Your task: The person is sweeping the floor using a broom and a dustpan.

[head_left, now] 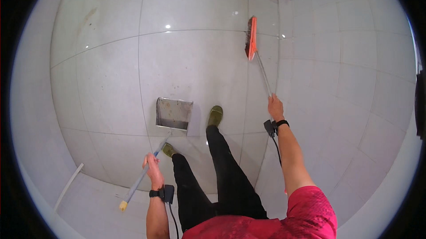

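Note:
My left hand (153, 170) is closed round the long handle of a metal dustpan (173, 127). Its grey-blue pole slants down past the hand to a yellow end. The square pan lies on the floor ahead of my left foot, with dark specks of dirt inside. Out to the right, my right hand (275, 107) grips the thin pole of a broom (253, 39). The broom has an orange head and dark bristles, which rest against the floor near the right wall, well apart from the pan.
Large pale tiles cover the floor (102, 92), with small dark specks scattered about. A tiled wall (337, 92) stands close on the right. A white strip or pipe (69, 186) leans at the lower left. My feet in green shoes (215, 115) stand between the tools.

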`<action>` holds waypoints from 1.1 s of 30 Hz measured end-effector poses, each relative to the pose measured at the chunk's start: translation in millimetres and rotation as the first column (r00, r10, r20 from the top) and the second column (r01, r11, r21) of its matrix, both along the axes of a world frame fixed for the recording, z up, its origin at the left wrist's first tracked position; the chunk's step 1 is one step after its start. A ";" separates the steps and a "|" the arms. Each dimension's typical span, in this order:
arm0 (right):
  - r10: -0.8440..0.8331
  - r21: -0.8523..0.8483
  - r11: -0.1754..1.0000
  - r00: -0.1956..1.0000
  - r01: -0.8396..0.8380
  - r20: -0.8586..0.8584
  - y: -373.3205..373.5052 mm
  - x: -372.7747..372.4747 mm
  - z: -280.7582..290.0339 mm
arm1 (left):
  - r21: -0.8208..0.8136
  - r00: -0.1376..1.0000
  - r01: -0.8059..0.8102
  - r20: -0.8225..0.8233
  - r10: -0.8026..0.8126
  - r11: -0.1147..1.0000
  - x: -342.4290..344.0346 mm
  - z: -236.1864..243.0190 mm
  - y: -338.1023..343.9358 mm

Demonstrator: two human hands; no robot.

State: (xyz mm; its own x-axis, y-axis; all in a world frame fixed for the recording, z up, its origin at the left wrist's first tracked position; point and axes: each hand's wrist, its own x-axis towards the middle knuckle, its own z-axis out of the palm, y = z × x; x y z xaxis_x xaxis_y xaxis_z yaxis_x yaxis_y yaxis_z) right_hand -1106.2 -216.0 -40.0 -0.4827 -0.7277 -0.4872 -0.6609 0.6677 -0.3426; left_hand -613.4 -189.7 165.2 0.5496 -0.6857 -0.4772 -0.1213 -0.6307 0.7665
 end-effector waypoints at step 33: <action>0.371 0.055 0.929 0.910 -0.367 -0.186 -20.2 -67.1 142.4 | 0.046 0.998 -0.010 0.064 0.007 0.999 -17.4 16.1 -10.0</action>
State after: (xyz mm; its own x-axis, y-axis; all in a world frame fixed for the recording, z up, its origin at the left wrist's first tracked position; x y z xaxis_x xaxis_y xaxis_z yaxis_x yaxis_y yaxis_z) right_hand -1173.3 -236.2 102.3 -0.2662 -0.8638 -0.4278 -0.9127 0.3686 -0.1764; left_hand -630.8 -199.7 181.3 0.5856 -0.6591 -0.4720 -0.1640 -0.6665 0.7272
